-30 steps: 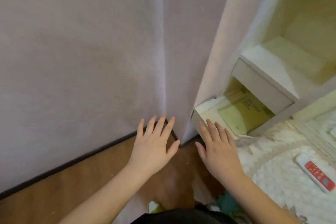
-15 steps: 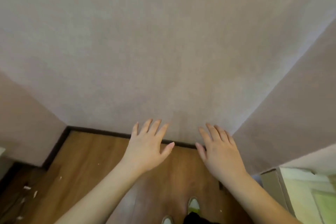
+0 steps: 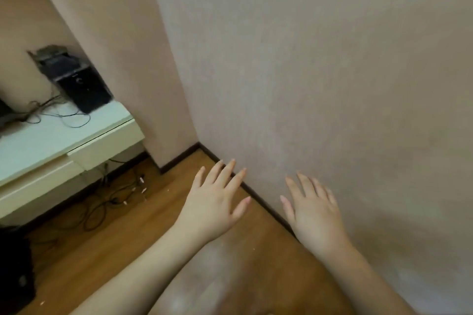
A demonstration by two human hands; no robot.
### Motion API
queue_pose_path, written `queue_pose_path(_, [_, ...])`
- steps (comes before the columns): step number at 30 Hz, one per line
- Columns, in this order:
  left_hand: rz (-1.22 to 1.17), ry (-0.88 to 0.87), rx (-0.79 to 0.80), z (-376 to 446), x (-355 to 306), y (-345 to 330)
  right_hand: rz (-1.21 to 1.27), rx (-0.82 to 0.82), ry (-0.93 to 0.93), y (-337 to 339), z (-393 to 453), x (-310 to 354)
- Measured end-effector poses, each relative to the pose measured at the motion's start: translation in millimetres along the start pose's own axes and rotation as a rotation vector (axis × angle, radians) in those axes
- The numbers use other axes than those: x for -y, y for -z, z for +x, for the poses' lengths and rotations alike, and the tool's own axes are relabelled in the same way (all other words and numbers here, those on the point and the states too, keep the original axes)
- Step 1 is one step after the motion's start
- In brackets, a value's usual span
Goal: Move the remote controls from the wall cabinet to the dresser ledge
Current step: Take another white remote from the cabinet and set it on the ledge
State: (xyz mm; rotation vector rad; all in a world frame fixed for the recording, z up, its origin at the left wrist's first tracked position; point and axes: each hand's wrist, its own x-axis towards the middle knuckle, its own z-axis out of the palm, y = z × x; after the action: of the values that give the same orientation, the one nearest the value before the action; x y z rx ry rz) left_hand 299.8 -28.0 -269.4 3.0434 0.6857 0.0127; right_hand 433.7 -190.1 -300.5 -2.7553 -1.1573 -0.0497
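My left hand [image 3: 215, 199] and my right hand [image 3: 313, 208] are both held out in front of me, palms down, fingers spread, holding nothing. They hover over the wooden floor close to a pale wall. No remote control is in view. At the left stands a white dresser [image 3: 51, 140] with a flat top ledge and drawer fronts. The wall cabinet is out of sight.
A black box-shaped device [image 3: 82, 84] with tangled cables sits on the dresser top against the wall. More cables [image 3: 110, 197] and small bits of debris lie on the wood floor [image 3: 143, 225] under the dresser. A dark object [image 3: 14, 271] stands at the lower left edge.
The view has swung left: the white cabinet, the bed and the red remote have left the frame, and the dresser has come in at the left. Both hands stay open and empty.
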Motion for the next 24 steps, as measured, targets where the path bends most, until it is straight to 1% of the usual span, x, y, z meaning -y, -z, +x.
queue_pose_path(3, [-0.018, 0.173, -0.018, -7, 18, 10, 0.006, 0.012, 0.114, 2, 25, 24])
queue_pose_path(6, [0.002, 0.29, -0.045, -19, 45, 19, 0.013, 0.006, 0.247, 1, 44, 59])
queue_pose_path(12, [0.046, 0.501, -0.115, -66, 120, 29, -0.017, -0.011, 0.489, 3, 69, 161])
queue_pose_path(18, [0.034, 0.645, -0.179, -122, 210, 41, -0.018, -0.068, 0.624, 9, 85, 283])
queue_pose_path(21, [0.041, 0.681, -0.185, -145, 258, 49, 0.003, -0.09, 0.673, 11, 89, 344])
queue_pose_path(24, [0.071, 0.705, -0.196, -163, 300, 59, 0.014, -0.077, 0.735, 13, 90, 394])
